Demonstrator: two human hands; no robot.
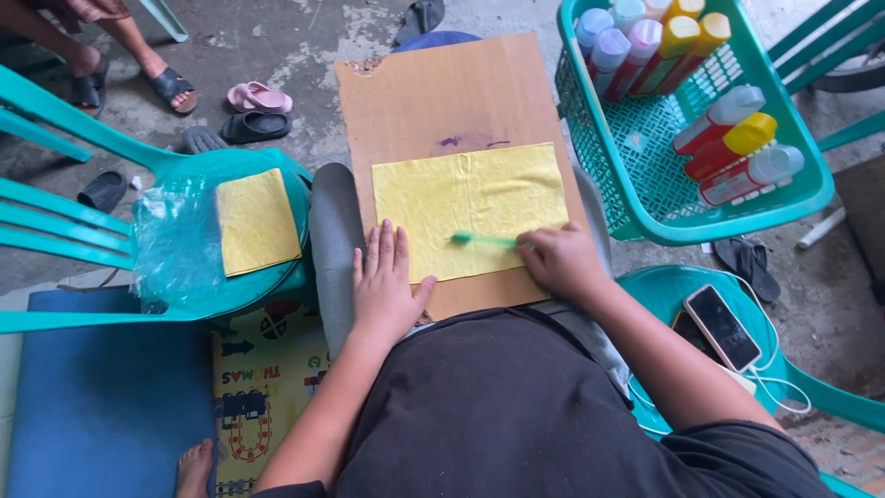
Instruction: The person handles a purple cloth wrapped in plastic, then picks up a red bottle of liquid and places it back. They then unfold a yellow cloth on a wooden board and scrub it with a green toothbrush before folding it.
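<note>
Yellow sheet (470,210) lies flat on cardboard board (452,129) across lap, center frame. Left hand (383,281) at 7 o'clock of sheet, fingers spread, palm pinning its corner. Right hand (558,263) at 4 o'clock, closed on green stick (484,240). Sheet looks thin, floppy, prob tears easily; hold by edges. Stick's rear end hidden in fist; tool type unclear.

Green stick (484,241) end inside right hand (560,263)

A home yard: bare concrete floor (323,55), plastic chairs (55,184), scattered sandals (258,97).
</note>
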